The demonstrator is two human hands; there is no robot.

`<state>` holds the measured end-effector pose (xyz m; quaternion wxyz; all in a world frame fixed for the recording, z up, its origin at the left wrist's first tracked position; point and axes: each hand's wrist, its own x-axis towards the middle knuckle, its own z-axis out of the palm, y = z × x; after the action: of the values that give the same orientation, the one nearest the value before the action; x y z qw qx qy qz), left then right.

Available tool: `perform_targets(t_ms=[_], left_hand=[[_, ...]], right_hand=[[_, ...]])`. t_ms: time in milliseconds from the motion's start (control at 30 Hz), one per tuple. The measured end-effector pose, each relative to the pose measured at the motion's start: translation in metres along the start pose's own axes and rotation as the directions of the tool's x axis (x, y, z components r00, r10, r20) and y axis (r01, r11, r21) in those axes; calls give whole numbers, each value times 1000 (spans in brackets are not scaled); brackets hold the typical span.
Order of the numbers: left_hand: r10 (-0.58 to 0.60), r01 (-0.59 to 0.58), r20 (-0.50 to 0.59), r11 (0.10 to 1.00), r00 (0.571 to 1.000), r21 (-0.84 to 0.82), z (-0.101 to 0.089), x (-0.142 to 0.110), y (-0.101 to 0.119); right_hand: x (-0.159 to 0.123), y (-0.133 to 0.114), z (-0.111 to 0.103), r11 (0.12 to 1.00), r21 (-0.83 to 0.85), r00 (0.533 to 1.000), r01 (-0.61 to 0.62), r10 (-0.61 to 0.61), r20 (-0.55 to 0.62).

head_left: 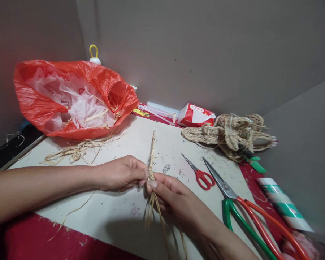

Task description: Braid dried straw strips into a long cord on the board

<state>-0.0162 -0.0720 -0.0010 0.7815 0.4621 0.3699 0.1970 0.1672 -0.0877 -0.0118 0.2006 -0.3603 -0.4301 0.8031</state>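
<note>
A thin straw braid (pixel 152 151) runs away from me down the middle of the white board (pixel 130 216). At its near end my left hand (pixel 124 173) pinches the strands between thumb and forefinger. My right hand (pixel 169 189) also grips the braid there, its thumb on top and almost touching the left fingertips. Loose straw strands (pixel 155 206) hang below the two hands toward the board's near edge. The other fingers of both hands are partly hidden.
Left stands a red plastic bag (pixel 38 112) with straw inside; loose straw (pixel 81 151) lies before it. Right are small red-handled scissors (pixel 203 178), large shears (pixel 227 189), braided straw bundles (pixel 230 133), a tissue pack (pixel 196 115) and a green-white roll (pixel 284 204). Walls close in behind.
</note>
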Motion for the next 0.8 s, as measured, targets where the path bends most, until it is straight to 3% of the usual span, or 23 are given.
perform_targets(t_ms=[200,433,800], left_hand=[[-87,96,58,982,995,-165,-2,2,1],[-53,61,73,992,996,-112,-4,1,1],[-41,45,75,997,996,-55,-5,2,0]], right_hand=[[0,-2,-1,997,34,995,-73,75,-68],[0,-5,1,975,193,990,-114,128,-65],[0,-2,-2,993,61,991,-96,101,-84]])
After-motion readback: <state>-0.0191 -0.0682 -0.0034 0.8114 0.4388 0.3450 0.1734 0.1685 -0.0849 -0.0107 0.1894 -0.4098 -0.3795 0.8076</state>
